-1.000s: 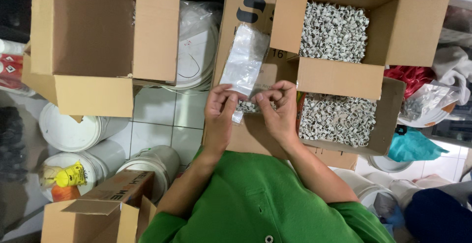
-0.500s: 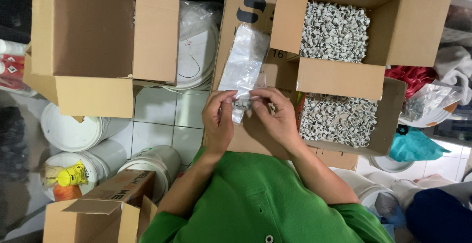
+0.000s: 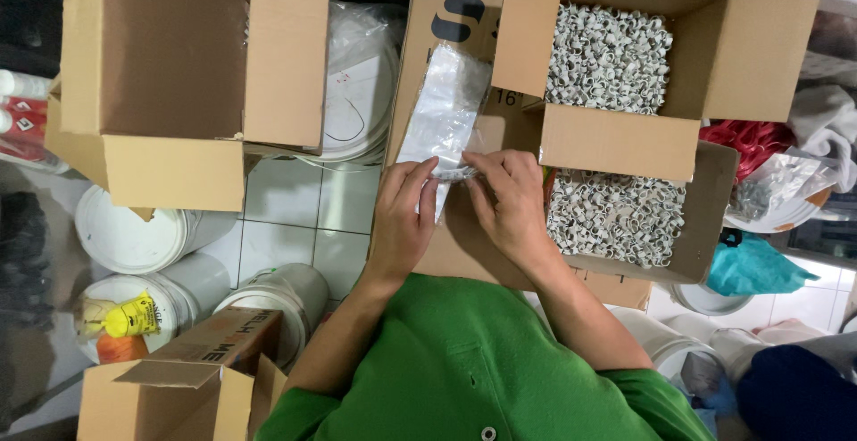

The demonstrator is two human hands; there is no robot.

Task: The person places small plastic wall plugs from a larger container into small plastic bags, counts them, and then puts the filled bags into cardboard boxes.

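Our left hand (image 3: 403, 218) and right hand (image 3: 511, 204) both pinch the near end of a clear plastic bag (image 3: 444, 120), fingertips meeting at its mouth. The bag lies flat on a cardboard flap (image 3: 446, 21), stretching away from us. It looks nearly empty, so filling seems barely started. Just right sit open cartons (image 3: 616, 142) heaped with small white plastic clips (image 3: 611, 53). White buckets (image 3: 134, 236) stand left.

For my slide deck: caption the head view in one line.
Both hands, left hand and right hand, pinch a clear plastic bag beside open box of small white clips.
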